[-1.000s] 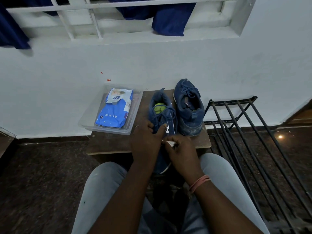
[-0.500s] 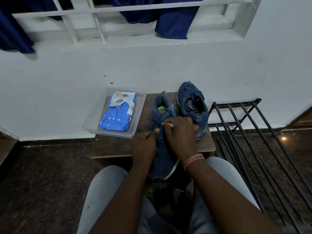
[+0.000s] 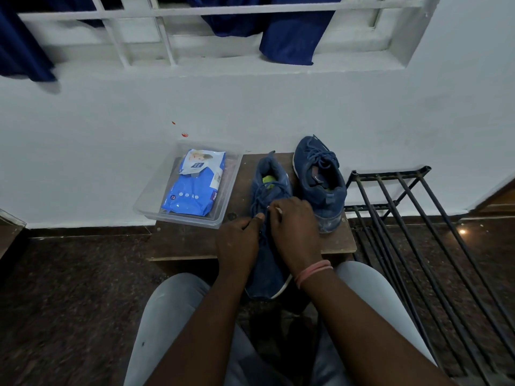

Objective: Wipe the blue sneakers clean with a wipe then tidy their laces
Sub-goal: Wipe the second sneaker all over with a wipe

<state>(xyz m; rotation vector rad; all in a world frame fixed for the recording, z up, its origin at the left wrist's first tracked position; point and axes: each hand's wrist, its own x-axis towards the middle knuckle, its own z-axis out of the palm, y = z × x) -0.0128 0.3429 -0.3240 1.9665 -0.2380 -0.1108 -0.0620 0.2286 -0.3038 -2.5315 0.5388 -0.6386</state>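
Note:
Two blue sneakers stand on a small wooden stool point(image 3: 192, 243). The near sneaker point(image 3: 267, 268) points its toe toward me and overhangs the stool's front edge. My left hand point(image 3: 238, 243) pinches its blue lace on the left side of the tongue. My right hand point(image 3: 296, 232) pinches a white-tipped lace end over the same shoe's lacing. The second sneaker point(image 3: 320, 179) lies to the right, untouched, with its laces loose. A blue pack of wipes point(image 3: 195, 188) lies in a clear tray point(image 3: 150, 201) on the left. No wipe is visible in my hands.
A black metal rack point(image 3: 418, 232) stands right of the stool. My knees in grey trousers sit below the stool. A white wall with a barred window and dark blue cloth rises behind. The floor is dark stone.
My right hand moved up from the shoe's toe side to its lacing, carrying the lace tip. My left hand stayed on the shoe's left side, and the sneaker lies flatter.

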